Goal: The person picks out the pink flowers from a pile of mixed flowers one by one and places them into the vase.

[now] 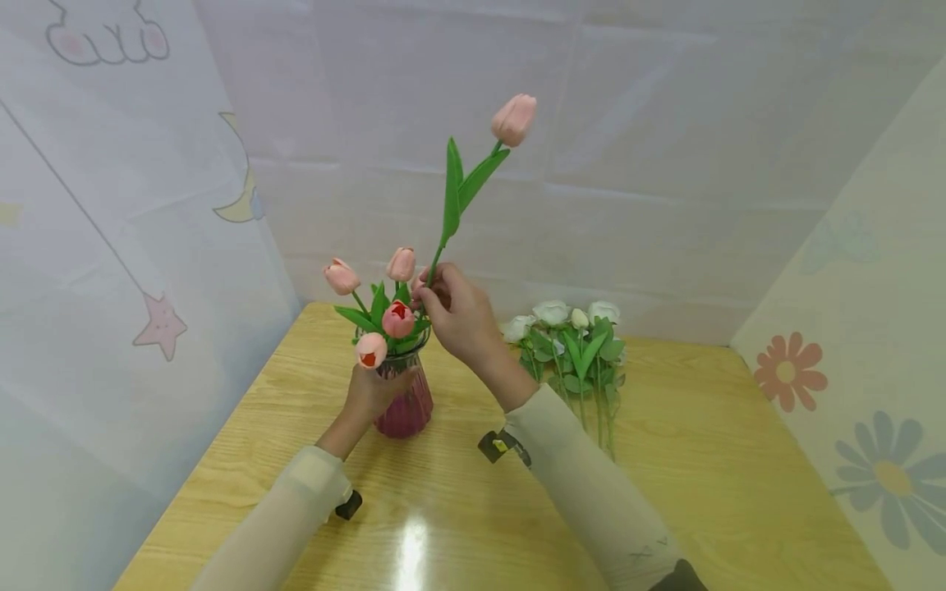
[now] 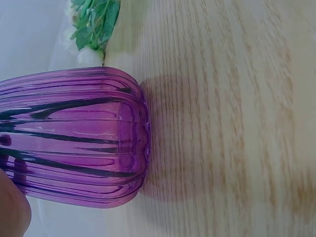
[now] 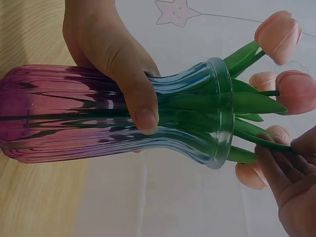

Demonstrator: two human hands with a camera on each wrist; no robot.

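Observation:
My left hand [image 1: 372,394] grips the neck of a ribbed glass vase [image 1: 409,410], purple-pink at the base and bluish near the rim. In the right wrist view its thumb [image 3: 143,106] lies across the glass. Several pink tulips [image 1: 342,277] stand in the vase, their dark stems showing through the wall in the left wrist view. Above the rim, my right hand [image 1: 464,316] pinches the green stem of another tulip [image 1: 514,121], which leans up and right with two long leaves. The lower end of that stem is hidden among the flowers and fingers.
White roses [image 1: 551,313] with green leaves [image 1: 580,361] lie on the wooden table [image 1: 709,460], right of the vase. Pale printed sheets [image 1: 650,205] hang behind the table and at both sides. A dark wrist camera [image 1: 493,446] sits by the right cuff.

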